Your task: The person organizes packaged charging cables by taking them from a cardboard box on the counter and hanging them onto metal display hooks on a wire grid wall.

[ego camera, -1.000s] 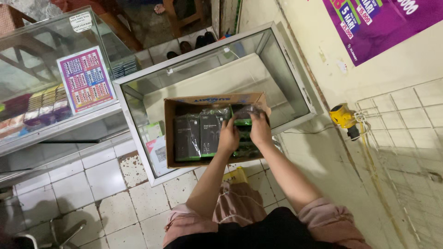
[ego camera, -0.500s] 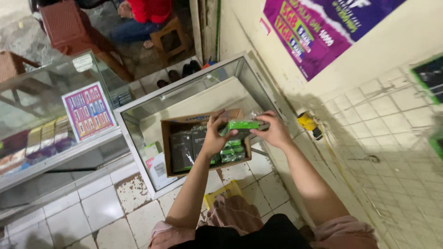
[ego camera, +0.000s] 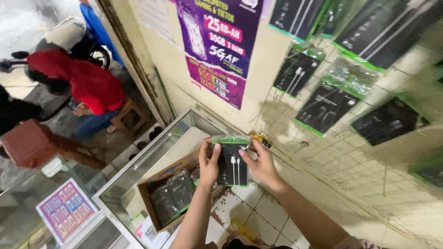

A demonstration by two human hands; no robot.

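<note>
Left hand: the left hand (ego camera: 208,162) is curled around the left edge of a packaged charging cable (ego camera: 230,160), thumb on the front and fingers behind.
Right hand: the right hand (ego camera: 261,163) grips the right edge of the same pack, fingers closed on its side and top corner.
Packaged cable: a flat black pack with a green top strip and a white cable showing on its front, held upright between both hands, above and just to the right of the cardboard box (ego camera: 171,191).
Cardboard box: an open brown box sitting on the glass worktop (ego camera: 138,173) of a display case, with more dark packs with green edging stacked inside.
Wall rack: a wire grid (ego camera: 350,161) on the wall up and to the right of the box, with similar black and green packs (ego camera: 323,107) hanging from it.
Poster: a purple poster (ego camera: 221,44) on the wall above the box.
Other person: a person in a red top (ego camera: 90,83) sits on a low stool well to the upper left of the box.
</note>
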